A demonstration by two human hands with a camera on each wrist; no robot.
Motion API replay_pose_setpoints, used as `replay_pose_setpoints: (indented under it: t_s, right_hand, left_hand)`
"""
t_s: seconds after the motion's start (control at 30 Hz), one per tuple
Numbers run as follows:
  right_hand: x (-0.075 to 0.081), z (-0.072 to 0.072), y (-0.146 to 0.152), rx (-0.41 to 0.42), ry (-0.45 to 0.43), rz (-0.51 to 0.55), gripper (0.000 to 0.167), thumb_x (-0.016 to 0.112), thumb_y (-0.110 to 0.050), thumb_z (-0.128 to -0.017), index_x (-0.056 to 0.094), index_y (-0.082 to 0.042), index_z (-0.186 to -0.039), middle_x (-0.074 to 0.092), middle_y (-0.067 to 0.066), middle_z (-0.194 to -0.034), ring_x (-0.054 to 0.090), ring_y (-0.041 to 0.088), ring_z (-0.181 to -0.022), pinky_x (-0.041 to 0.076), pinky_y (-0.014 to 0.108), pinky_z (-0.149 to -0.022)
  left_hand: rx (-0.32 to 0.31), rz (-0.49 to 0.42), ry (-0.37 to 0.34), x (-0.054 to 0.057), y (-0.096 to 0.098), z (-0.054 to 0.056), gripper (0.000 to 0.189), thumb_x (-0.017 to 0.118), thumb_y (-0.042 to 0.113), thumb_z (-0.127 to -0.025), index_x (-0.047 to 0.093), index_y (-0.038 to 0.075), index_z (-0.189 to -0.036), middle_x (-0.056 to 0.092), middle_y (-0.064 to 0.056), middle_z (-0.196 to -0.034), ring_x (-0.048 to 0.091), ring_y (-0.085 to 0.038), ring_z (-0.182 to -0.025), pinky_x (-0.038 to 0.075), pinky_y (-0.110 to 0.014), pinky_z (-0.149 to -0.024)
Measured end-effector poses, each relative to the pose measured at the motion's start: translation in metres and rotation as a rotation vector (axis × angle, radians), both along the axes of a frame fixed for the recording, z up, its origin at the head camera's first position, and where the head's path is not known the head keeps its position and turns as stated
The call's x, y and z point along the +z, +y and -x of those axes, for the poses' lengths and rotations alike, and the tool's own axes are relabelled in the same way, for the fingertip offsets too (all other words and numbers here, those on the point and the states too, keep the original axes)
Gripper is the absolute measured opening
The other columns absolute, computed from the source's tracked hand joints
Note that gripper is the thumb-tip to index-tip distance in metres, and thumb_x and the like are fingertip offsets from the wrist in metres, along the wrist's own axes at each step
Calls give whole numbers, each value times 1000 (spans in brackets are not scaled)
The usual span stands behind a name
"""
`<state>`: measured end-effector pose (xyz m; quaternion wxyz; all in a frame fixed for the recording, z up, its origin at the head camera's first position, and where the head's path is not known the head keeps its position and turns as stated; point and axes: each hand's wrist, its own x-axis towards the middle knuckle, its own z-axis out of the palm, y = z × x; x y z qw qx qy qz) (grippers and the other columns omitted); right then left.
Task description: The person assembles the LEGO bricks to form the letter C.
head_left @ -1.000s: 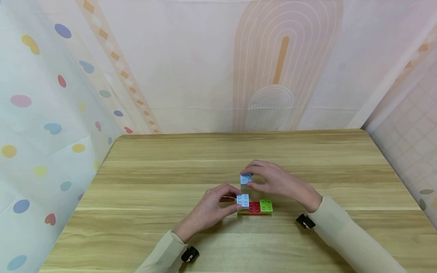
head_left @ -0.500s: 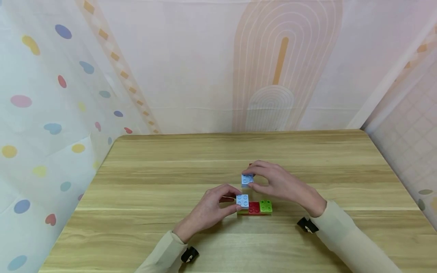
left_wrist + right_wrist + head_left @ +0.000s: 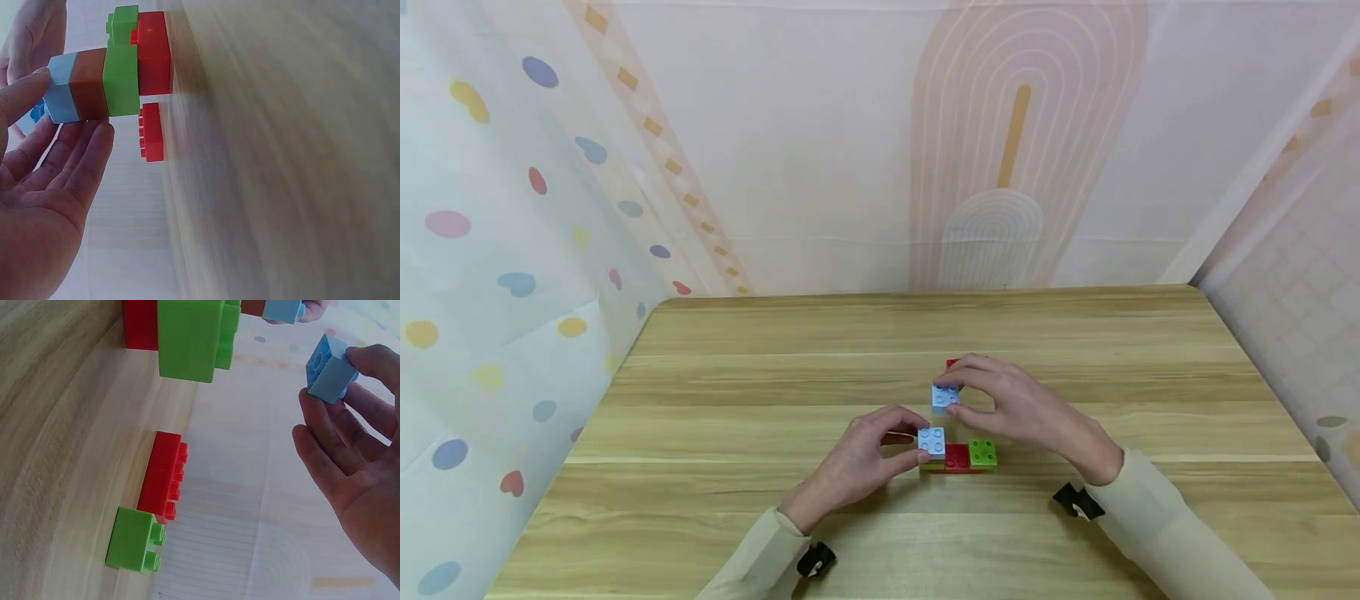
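Observation:
My left hand [image 3: 857,458] pinches a light blue brick [image 3: 931,442] at the top of a small brick stack. Under it, in the left wrist view, sit a brown brick [image 3: 89,84], a green brick [image 3: 122,81] and a red base brick [image 3: 155,56]. The base's red studs [image 3: 957,457] show from above, with a second green brick [image 3: 982,452] on its right end. Just behind the stack, my right hand [image 3: 1022,408] holds another light blue brick [image 3: 332,370] up in the air between thumb and fingers, tilted in the right wrist view.
Beyond the stack a long red brick [image 3: 161,475] lies on the wooden table [image 3: 737,375], mostly hidden by the right hand in the head view. Close to it is a loose green brick [image 3: 130,539]. A patterned cloth [image 3: 820,150] hangs behind the table.
My right hand has drifted slightly right and nearer with its light blue brick, uncovering a bit of the red brick behind. The left hand keeps its hold on the stack.

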<state>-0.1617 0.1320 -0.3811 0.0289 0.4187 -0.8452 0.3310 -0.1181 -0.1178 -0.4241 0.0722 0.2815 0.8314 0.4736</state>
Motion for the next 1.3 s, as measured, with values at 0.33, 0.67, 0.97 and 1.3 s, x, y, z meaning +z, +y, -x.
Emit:
replay_pose_setpoints:
  t_s: [0.33,0.67,0.97,1.3]
  right_hand:
    - [1,-5,1,-3,16,17,31,72,-20,-92,68,-11,-122,63,-2,-117,60,11,-97,56,31,-81]
    - [-2,-8,-1,35,73,71,33,74,-18,-90,68,-10,-122,64,-2,-115,60,8,-91,55,25,-75]
    - [-2,-13,-3,39,59,85,36,78,-15,-86,68,-10,-121,65,-1,-115,61,11,-91,55,25,-75]
    - [-1,-17,-3,23,12,53,35,76,-18,-89,67,-12,-122,65,-1,-117,62,12,-96,57,32,-78]
  left_hand:
    - [18,21,-32,2,-1,1,29,73,20,-92,64,13,-118,64,7,-111,64,-12,-106,52,-25,-92]
    - [1,-3,-25,0,-2,2,29,73,18,-92,64,13,-119,64,6,-113,64,-13,-106,53,-28,-92]
    - [-16,-31,-45,-1,-4,2,30,73,15,-92,63,15,-120,63,7,-115,64,-12,-108,53,-28,-92]
    - [-8,-47,-91,-2,-6,2,33,73,19,-93,63,15,-123,65,6,-118,64,-12,-109,52,-27,-93]
